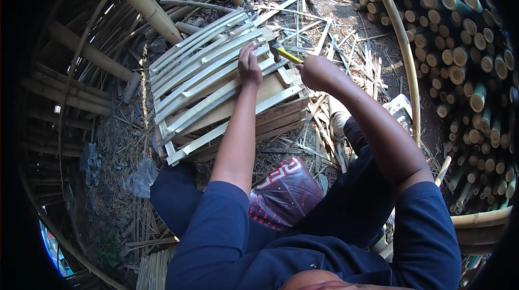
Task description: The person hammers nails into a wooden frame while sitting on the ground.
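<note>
A frame of pale bamboo slats (203, 76) lies in front of me on a wooden crate-like base (278, 117). My left hand (250, 64) is over the slats near their right ends, fingers bent and pressed together. What it grips, if anything, is hidden. To its right, my right hand (318, 72) is closed round the yellow handle of a hammer (286, 55). The hammer's dark head is close to the slat ends, near my left fingers; whether it touches them I cannot tell.
Cut green bamboo poles (459, 57) are stacked at the right, behind a bent bamboo pole (403, 36). Split strips (351, 52) litter the ground beyond the frame. Thick bamboo posts (140, 1) stand at the far left. A clear plastic bag (143, 176) lies near my left knee.
</note>
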A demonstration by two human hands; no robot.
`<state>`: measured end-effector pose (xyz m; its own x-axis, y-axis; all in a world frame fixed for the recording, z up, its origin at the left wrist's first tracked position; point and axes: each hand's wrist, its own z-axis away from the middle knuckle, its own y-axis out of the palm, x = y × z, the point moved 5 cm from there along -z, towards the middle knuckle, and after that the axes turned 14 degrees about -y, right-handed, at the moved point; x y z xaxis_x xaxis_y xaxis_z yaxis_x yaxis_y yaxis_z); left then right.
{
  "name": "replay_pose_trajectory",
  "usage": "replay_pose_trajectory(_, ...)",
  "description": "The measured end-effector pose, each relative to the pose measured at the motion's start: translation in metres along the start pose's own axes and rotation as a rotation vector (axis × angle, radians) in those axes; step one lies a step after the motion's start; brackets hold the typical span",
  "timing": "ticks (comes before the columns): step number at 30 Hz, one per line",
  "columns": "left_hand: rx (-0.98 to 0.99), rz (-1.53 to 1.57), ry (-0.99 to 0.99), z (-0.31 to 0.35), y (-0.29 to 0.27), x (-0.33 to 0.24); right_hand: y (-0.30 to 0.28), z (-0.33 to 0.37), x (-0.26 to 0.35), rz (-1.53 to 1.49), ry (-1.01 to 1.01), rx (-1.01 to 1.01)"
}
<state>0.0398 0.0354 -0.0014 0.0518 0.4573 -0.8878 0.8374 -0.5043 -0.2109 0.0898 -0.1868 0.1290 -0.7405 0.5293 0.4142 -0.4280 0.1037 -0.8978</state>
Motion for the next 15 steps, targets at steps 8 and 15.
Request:
replay_pose_trajectory(8, 0.010, 0.037, -0.038, 0.001, -0.001, -0.001, -0.006, -0.007, 0.000, -0.049, 0.029, -0.093)
replay_pose_trajectory(15, 0.016, 0.009, -0.038, 0.001, -0.005, 0.001, -0.013, 0.006, 0.022, 0.007, -0.081, -0.103)
